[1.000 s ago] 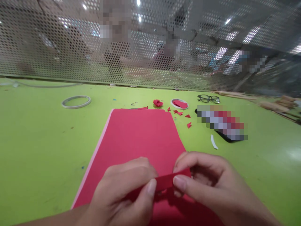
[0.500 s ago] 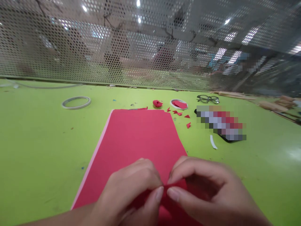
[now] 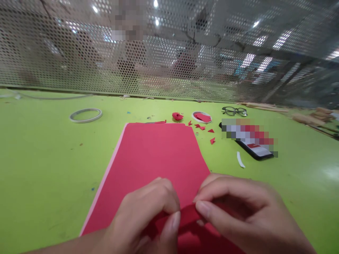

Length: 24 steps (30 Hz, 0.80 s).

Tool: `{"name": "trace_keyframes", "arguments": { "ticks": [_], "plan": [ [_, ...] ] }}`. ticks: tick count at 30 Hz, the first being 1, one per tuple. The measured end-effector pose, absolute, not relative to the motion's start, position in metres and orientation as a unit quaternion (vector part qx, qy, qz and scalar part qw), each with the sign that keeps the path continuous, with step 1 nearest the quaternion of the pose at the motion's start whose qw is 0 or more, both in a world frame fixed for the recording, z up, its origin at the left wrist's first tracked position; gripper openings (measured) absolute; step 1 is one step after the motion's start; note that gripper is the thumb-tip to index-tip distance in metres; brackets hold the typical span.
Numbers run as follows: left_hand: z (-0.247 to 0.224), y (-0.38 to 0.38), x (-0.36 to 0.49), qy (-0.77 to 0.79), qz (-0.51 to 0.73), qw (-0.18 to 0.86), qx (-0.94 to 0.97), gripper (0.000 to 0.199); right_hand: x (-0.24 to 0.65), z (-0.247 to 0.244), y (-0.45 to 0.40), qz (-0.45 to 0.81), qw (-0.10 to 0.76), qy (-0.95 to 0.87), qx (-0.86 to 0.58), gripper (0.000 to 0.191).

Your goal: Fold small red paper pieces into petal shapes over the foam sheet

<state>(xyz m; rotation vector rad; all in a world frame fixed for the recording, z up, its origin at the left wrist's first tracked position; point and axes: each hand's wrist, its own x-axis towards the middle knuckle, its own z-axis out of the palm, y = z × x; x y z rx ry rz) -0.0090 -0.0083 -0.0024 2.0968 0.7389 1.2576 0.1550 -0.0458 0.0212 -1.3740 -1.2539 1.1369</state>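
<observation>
A narrow piece of red paper (image 3: 188,216) stretches between my two hands. My left hand (image 3: 148,208) is closed on its left end, thumb against the curled fingers. Thumb and forefinger of my right hand (image 3: 238,208) pinch the other end. Both hands are over the near part of a large red paper sheet (image 3: 159,155), which lies flat with a paler sheet edge showing along its left side. The palms and fingers hide much of the held piece.
Beyond the sheet lie a pleated red paper rosette (image 3: 177,116), a small tape ring (image 3: 202,117) with red pieces inside, and red scraps (image 3: 210,131). A larger tape roll (image 3: 85,115) is at left; glasses (image 3: 234,111) and a phone (image 3: 258,150) at right. A perforated screen (image 3: 159,70) closes the back.
My right hand has shifted slightly right, away from my left hand. More of the red paper piece now shows between them.
</observation>
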Motion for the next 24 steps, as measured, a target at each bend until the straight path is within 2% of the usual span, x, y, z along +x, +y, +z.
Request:
{"name": "trace_keyframes", "arguments": {
  "ticks": [6,18,24],
  "plan": [
    [0.000,-0.007,-0.005,0.294,0.460,0.293,0.785,0.027,0.153,0.020,-0.046,0.482,0.421,-0.515,-0.570,0.010],
    [-0.012,-0.010,-0.017,0.281,0.418,0.307,0.808,0.025,0.150,0.020,-0.043,0.521,0.453,-0.449,-0.567,0.009],
    [-0.008,-0.009,-0.016,0.267,0.406,0.312,0.816,0.025,0.150,0.018,-0.043,0.495,0.422,-0.506,-0.567,0.009]
  ]
}}
